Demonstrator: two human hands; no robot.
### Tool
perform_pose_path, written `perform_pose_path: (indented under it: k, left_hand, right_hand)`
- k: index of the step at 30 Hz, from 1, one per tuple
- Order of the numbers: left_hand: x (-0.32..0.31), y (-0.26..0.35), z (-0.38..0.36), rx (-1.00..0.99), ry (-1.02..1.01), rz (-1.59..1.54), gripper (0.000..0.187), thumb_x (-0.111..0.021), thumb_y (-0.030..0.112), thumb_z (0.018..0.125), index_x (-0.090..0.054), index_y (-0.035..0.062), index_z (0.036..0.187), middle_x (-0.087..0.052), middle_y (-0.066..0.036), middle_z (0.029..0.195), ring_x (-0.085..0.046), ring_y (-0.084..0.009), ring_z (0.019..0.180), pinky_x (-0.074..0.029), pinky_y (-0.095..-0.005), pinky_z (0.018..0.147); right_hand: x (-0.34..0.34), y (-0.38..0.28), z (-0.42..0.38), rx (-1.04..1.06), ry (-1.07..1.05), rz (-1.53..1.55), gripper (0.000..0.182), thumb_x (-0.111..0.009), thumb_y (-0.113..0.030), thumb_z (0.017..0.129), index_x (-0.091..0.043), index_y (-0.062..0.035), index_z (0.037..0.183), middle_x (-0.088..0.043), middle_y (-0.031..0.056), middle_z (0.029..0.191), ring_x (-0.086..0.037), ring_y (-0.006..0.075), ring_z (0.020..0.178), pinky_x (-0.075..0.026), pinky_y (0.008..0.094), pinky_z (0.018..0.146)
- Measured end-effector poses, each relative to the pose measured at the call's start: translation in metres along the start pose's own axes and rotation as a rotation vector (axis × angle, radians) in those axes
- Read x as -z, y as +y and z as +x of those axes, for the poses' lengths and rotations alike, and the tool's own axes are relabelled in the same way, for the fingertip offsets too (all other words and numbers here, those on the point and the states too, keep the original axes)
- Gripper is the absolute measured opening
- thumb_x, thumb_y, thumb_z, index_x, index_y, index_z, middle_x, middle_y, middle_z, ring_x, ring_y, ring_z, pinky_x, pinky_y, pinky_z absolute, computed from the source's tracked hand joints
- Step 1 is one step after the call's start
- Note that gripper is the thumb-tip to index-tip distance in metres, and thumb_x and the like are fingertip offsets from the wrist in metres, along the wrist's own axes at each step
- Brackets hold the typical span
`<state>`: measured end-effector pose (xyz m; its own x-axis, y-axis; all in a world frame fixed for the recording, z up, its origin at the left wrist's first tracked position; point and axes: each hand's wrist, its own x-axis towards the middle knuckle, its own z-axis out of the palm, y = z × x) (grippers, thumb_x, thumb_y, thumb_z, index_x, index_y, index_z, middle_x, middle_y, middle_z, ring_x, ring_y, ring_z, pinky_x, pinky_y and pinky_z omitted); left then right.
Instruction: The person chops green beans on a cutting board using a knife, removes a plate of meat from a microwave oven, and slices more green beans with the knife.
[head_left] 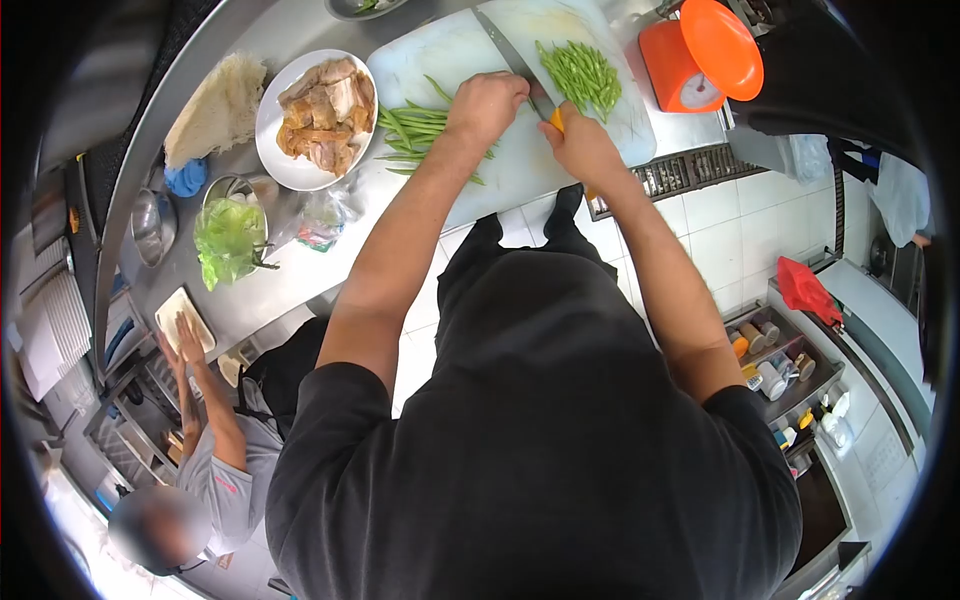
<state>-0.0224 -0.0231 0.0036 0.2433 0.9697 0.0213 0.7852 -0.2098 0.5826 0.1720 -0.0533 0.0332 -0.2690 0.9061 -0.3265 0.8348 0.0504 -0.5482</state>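
Observation:
My left hand (487,105) presses down on a bundle of whole green beans (412,130) lying on a white cutting board (440,60). My right hand (580,140) grips the orange handle of a knife (515,65), whose blade runs across the board just right of my left fingers. A pile of cut green bean pieces (582,72) lies on the board to the right of the blade.
A white plate of cooked meat (325,112), pale noodles (215,108) and a bowl of leafy greens (230,238) sit on the steel counter (290,270). An orange kitchen scale (700,60) stands right of the board. Another person's hands (185,345) work at the left.

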Motion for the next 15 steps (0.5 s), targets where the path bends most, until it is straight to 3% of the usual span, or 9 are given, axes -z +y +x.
perform_pose_path:
  k: [2, 5, 8, 11, 15]
  left_hand:
    - [0.003, -0.001, -0.002, -0.012, -0.017, -0.007, 0.015, -0.069, 0.012, 0.093, -0.079, 0.0129, 0.104, -0.076, -0.011, 0.108, -0.073, -0.0346, 0.097, -0.059, -0.0454, 0.088]
    - [0.023, -0.015, -0.016, -0.074, 0.143, -0.072, 0.019, -0.072, 0.008, 0.091, -0.079, 0.0127, 0.108, -0.077, -0.009, 0.109, -0.073, -0.0332, 0.097, -0.060, -0.0423, 0.090]
    - [0.057, -0.052, -0.026, 0.020, 0.189, 0.098, 0.021, -0.070, 0.004, 0.091, -0.080, 0.0131, 0.107, -0.076, -0.009, 0.115, -0.072, -0.0326, 0.104, -0.058, -0.0427, 0.095]
    - [0.081, -0.068, -0.030, 0.056, -0.022, 0.284, 0.019, -0.068, 0.009, 0.092, -0.080, 0.0147, 0.106, -0.073, -0.008, 0.114, -0.069, -0.0333, 0.108, -0.057, -0.0440, 0.096]
    - [0.079, -0.058, -0.021, 0.005, -0.188, 0.293, 0.017, -0.069, 0.010, 0.091, -0.079, 0.0164, 0.104, -0.071, -0.009, 0.113, -0.068, -0.0323, 0.109, -0.056, -0.0439, 0.097]
  right_hand:
    - [0.006, 0.002, 0.000, 0.023, 0.027, -0.006, 0.034, -0.065, -0.029, 0.102, -0.055, 0.0031, 0.111, -0.071, 0.0312, 0.090, -0.070, 0.0505, 0.089, -0.055, 0.0573, 0.079]
    - [0.016, -0.003, -0.011, 0.043, 0.044, 0.010, 0.034, -0.065, -0.030, 0.103, -0.055, 0.0021, 0.109, -0.070, 0.0317, 0.089, -0.069, 0.0517, 0.088, -0.053, 0.0573, 0.078]
    - [0.011, -0.001, -0.028, 0.026, -0.038, 0.089, 0.036, -0.065, -0.033, 0.103, -0.054, 0.0018, 0.108, -0.069, 0.0327, 0.089, -0.068, 0.0526, 0.088, -0.052, 0.0573, 0.077]
    - [-0.001, 0.014, -0.035, 0.020, -0.078, 0.097, 0.036, -0.065, -0.033, 0.103, -0.055, 0.0012, 0.107, -0.070, 0.0322, 0.091, -0.069, 0.0511, 0.089, -0.053, 0.0569, 0.079]
    - [0.013, 0.027, -0.051, -0.064, -0.067, 0.126, 0.036, -0.064, -0.034, 0.103, -0.055, 0.0006, 0.108, -0.071, 0.0314, 0.091, -0.069, 0.0509, 0.087, -0.053, 0.0566, 0.077]
